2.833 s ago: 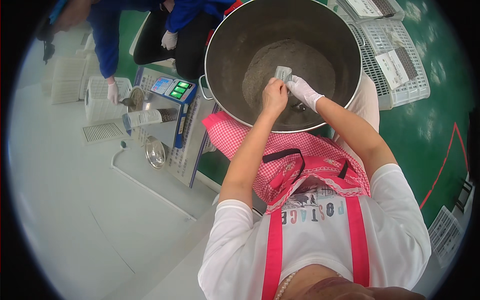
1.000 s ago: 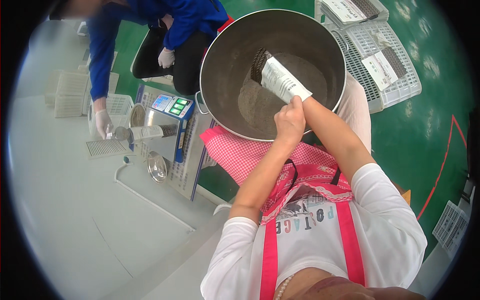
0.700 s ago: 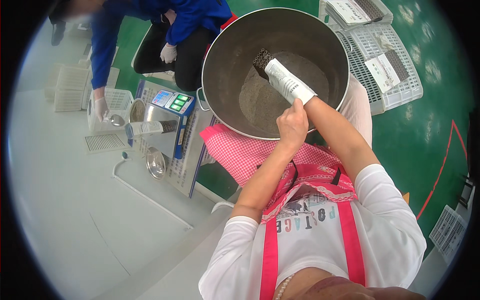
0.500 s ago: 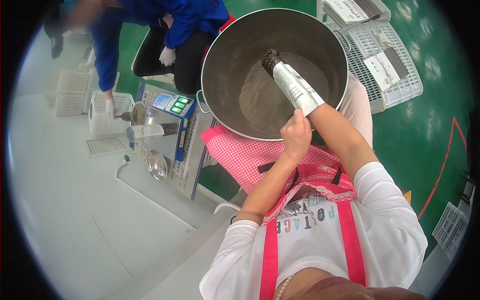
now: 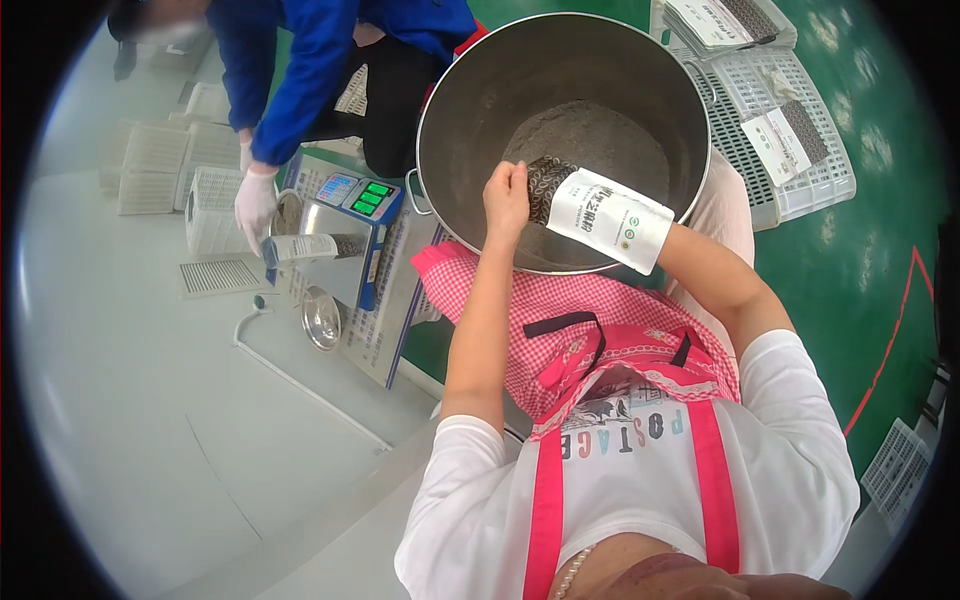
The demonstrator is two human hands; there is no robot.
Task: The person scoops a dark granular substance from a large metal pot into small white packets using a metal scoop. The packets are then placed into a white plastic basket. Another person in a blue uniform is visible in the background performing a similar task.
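A white flat pouch (image 5: 612, 221) with a dark patterned end is held above the near side of a large steel pot (image 5: 450, 120). Grey-brown powder (image 5: 610, 135) covers the pot's bottom. My left hand (image 5: 507, 205) is closed on the pouch's patterned end. From the right, my right forearm runs into the pouch's other end. My right hand is hidden, apparently inside the pouch, so its fingers do not show.
At left, a co-worker's gloved hand (image 5: 256, 208) is by another pouch (image 5: 305, 248) on a digital scale (image 5: 352, 195). A metal bowl (image 5: 321, 318) lies nearby. Pouches (image 5: 722, 22) rest on white crates (image 5: 815, 190) at right. White baskets (image 5: 212, 215) stand far left.
My left hand has moved from the pouch's near end to its patterned end. The pouch has swung closer to level and nearer me. The co-worker's hands have come together by the scale.
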